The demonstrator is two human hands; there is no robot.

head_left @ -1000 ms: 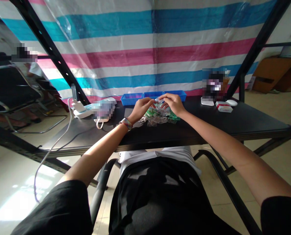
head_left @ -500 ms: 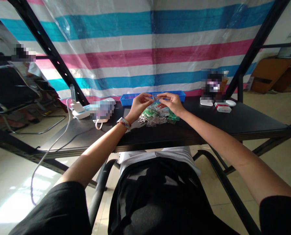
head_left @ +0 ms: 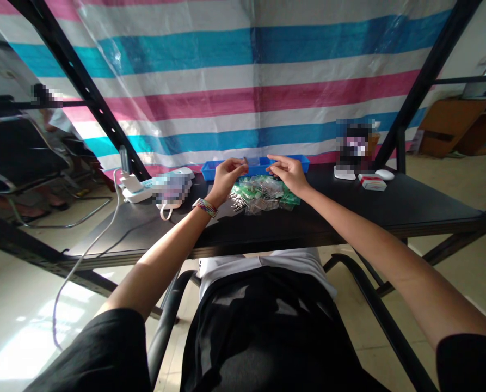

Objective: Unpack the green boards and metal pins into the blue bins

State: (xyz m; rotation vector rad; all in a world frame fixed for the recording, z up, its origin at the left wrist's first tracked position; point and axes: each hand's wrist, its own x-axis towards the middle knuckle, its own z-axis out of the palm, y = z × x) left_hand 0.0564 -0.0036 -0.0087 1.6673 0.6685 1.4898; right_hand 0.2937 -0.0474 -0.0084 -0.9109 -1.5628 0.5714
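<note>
My left hand is pinched closed above the left side of a pile, on something small that I cannot make out. My right hand is held over the right side of the pile, index finger stretched out and the fingers apart, with nothing visible between them. Under and between the hands lies the pile of small clear and green plastic bags with thin metal pieces. Behind both hands stands a long blue tray, partly hidden by them.
On the black table, a power strip with a cable and a blurred pouch lie left. A small box, a white mouse-like object and a blurred item on a white base sit right. A person sits far left.
My hands have moved apart from each other; before, their fingertips nearly met around a small clear item. The right index finger is now stretched out. The view has shifted slightly.
</note>
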